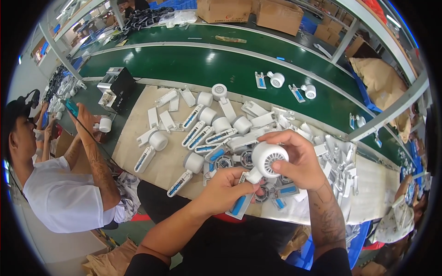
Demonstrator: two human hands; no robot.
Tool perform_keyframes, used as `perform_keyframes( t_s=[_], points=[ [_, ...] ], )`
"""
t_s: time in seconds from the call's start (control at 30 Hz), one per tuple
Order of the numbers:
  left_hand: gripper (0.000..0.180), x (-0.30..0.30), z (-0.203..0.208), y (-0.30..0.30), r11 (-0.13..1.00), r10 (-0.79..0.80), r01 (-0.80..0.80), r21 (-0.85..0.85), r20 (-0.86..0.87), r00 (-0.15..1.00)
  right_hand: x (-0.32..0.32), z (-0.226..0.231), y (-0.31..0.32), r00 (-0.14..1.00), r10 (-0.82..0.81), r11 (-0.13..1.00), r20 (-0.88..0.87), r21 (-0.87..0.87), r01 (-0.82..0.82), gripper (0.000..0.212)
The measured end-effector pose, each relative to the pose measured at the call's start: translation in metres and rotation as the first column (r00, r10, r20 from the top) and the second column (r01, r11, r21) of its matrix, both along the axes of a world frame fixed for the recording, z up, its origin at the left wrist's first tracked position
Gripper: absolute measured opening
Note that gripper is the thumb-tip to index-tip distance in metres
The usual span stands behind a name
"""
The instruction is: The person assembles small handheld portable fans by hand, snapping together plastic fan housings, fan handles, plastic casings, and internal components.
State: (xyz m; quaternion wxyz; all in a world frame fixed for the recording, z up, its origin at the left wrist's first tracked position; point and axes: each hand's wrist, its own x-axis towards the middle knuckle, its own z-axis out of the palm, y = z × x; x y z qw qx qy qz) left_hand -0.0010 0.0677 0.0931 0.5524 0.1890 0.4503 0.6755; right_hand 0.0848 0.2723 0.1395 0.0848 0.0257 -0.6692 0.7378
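Above the bench I hold a white handheld fan (268, 158) with a round slotted head and a handle that is open along its face. A blue strip shows inside the handle. My left hand (224, 189) pinches the handle near its neck. Around the head, my right hand (298, 158) is closed, its thumb on the grille. Below and beyond my hands lie several like fans, some with blue strips in their handles, such as this fan (180, 183). A heap of loose white handle shells (341, 171) lies to the right of my right hand.
A green conveyor belt (184, 62) runs beyond the bench, carrying several fan parts. A black machine (116, 87) stands at the far left. Beside me on the left, a person in a white shirt (69, 195) holds a teal tool. Cardboard boxes (278, 17) stand at the back.
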Motion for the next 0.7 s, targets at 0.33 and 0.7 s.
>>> perform_keyframes(
  t_s=[0.33, 0.7],
  points=[
    [0.024, 0.008, 0.000, 0.004, 1.000, 0.022, -0.022, 0.009, -0.062, 0.998, -0.001, -0.013, 0.002, 0.999, -0.028, 0.994, -0.038, -0.107, 0.024, 0.037],
    [0.025, 0.009, -0.007, 0.008, 1.000, 0.022, -0.022, -0.019, -0.034, 0.999, 0.009, -0.006, 0.011, 0.998, 0.015, 0.992, 0.068, -0.128, -0.006, 0.041]
  ],
)
